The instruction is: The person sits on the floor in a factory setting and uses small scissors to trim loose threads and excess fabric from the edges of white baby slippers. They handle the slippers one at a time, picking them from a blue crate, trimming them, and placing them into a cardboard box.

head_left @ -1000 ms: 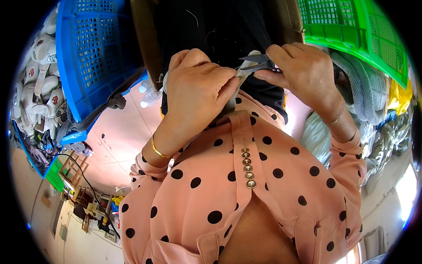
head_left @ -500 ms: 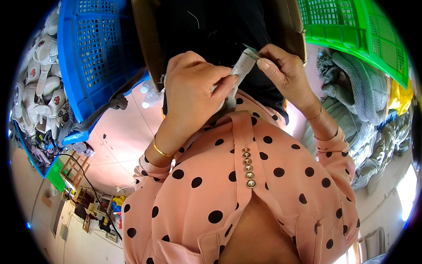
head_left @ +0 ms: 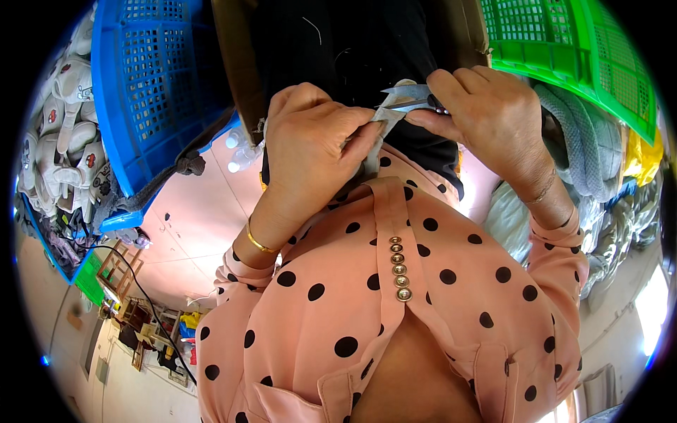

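My left hand (head_left: 310, 144) pinches a pale grey piece of cloth (head_left: 386, 114) between thumb and fingers, above my lap. Part of the cloth hangs below that hand, and its full shape is hidden. Closed round a pair of thread snips (head_left: 411, 93), my right hand (head_left: 491, 116) is just right of the cloth. The snips' pointed blades are parted and lie at the cloth's upper end, pointing left. Whether they touch it all along, I cannot tell.
On the left stands a blue plastic basket (head_left: 113, 92), with stacked pale patterned pieces (head_left: 67, 141) beyond it. A green basket (head_left: 585, 70) is at upper right, above grey cloth bundles (head_left: 578, 141). A cardboard box's edge (head_left: 236, 63) flanks my dark-clad legs. Clear bottles (head_left: 243, 151) stand left.
My right hand has turned over and now brings the open snips to the cloth. The small green piece at the cloth's end no longer shows. My left hand has hardly moved.
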Motion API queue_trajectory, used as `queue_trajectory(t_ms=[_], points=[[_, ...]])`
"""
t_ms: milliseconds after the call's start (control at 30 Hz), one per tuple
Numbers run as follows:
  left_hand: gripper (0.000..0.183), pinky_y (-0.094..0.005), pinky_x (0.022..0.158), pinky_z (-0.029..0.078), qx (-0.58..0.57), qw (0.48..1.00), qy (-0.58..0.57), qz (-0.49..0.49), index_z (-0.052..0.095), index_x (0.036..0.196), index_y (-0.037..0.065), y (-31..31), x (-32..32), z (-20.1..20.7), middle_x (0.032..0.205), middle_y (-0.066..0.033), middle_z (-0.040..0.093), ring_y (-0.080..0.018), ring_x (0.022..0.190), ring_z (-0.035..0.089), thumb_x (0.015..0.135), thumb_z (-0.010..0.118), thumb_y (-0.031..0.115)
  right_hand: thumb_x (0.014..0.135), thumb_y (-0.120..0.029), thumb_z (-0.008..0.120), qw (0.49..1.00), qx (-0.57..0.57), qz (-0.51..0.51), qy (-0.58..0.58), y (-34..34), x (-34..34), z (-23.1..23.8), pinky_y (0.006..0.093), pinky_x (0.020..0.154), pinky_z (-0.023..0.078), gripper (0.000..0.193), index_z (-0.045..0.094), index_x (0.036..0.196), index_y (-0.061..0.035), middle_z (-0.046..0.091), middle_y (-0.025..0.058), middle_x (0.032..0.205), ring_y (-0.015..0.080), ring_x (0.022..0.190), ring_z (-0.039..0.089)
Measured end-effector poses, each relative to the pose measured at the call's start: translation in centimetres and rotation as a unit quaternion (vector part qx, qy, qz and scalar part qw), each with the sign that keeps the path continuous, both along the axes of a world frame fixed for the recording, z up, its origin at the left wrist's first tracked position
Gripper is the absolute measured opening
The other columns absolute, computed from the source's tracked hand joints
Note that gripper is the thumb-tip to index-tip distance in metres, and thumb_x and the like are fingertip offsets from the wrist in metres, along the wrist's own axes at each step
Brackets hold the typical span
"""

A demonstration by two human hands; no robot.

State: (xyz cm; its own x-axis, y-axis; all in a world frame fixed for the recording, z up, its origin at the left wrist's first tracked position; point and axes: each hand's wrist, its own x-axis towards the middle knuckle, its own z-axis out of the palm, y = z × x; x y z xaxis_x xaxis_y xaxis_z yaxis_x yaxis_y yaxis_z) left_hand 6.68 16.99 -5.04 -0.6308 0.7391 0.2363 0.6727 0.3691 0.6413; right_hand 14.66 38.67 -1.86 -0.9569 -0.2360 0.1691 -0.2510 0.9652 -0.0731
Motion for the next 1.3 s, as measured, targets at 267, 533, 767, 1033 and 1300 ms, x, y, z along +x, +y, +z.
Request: queue_trajectory(t_ms=[267, 533, 767, 1033, 1300], points=[[0.008, -0.0370, 0.079, 0.041, -0.011, 1.000, 0.013, -0.005, 0.074, 0.074, 0.013, 0.2, 0.2, 0.1, 0.062, 0.0032, 0.062, -0.0158, 0.072, 0.053, 0.072, 0.079, 0.018, 0.078, -0.046, 0.071, 0.998, 0.025, 0.050, -0.011, 0.6, -0.8, 0.8, 0.0287, 0.051, 0.044, 0.035, 0.057, 0.078, -0.0135, 0.046, 0.0001, 0.062, 0.0154, 0.058, 0.053], [0.009, -0.0364, 0.079, 0.041, 0.000, 1.000, 0.012, -0.002, 0.074, 0.074, 0.013, 0.3, 0.4, 0.2, 0.061, 0.0032, 0.062, -0.0156, 0.071, 0.053, 0.070, 0.080, 0.018, 0.083, -0.050, 0.064, 0.999, -0.020, 0.038, -0.021, 0.2, -0.9, -0.4, 0.0283, 0.051, 0.045, 0.038, 0.055, 0.078, -0.0133, 0.050, -0.0018, 0.058, 0.0167, 0.054, 0.055], [0.009, -0.0341, 0.076, 0.040, 0.001, 0.997, -0.074, 0.033, 0.076, 0.076, 0.011, -0.6, 0.0, -0.6, 0.061, 0.0014, 0.063, -0.0159, 0.070, 0.054, 0.070, 0.080, 0.016, 0.099, -0.042, 0.056, 0.570, -0.734, -0.248, -0.275, -1.2, 0.1, -3.4, 0.0248, 0.047, 0.035, 0.041, 0.055, 0.078, -0.0069, 0.039, 0.0012, 0.058, 0.0067, 0.052, 0.039], [0.017, -0.0282, 0.066, 0.045, -0.009, 0.951, -0.296, 0.086, 0.077, 0.088, 0.004, -2.0, -1.4, -0.9, 0.072, -0.0065, 0.067, -0.0138, 0.068, 0.055, 0.076, 0.079, 0.016, 0.081, -0.043, 0.073, 0.975, -0.213, -0.065, 0.003, -2.1, 1.7, -4.0, 0.0297, 0.046, 0.044, 0.039, 0.054, 0.074, -0.0089, 0.054, 0.0018, 0.058, 0.0190, 0.051, 0.056], [0.016, -0.0258, 0.060, 0.045, -0.011, 0.945, -0.319, 0.071, 0.077, 0.090, 0.003, -1.8, -1.7, -0.6, 0.072, -0.0071, 0.065, -0.0132, 0.067, 0.056, 0.079, 0.078, 0.015, 0.079, -0.044, 0.072, 0.990, -0.120, -0.031, 0.073, -2.5, 0.6, -5.0, 0.0290, 0.044, 0.040, 0.043, 0.047, 0.067, -0.0116, 0.042, 0.0004, 0.053, 0.0168, 0.048, 0.050]])
